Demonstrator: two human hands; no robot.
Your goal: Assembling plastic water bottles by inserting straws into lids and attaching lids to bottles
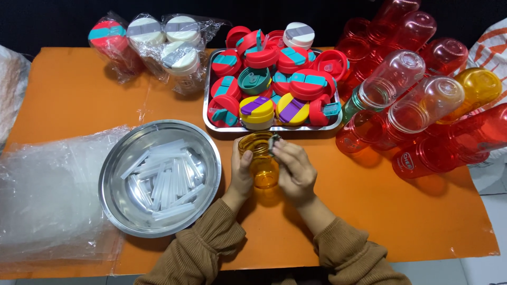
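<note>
The left hand (242, 171) wraps its fingers around an amber bottle (261, 161) standing at the near centre of the orange table (401, 211). The right hand (294, 170) pinches a small grey piece (274, 142) at the bottle's rim. Just beyond sits a tray of lids (272, 79); left, a steel bowl of clear sticks (160, 177); right, piled red bottles (422, 100).

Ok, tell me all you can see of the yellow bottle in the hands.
The yellow bottle is clear amber plastic by the look of it, round, with no lid on its open mouth. It stands on the orange table, just in front of the tray of lids. The left hand wraps its side; the right hand holds a small grey piece at its rim. Whether anything is inside, I cannot tell.
</note>
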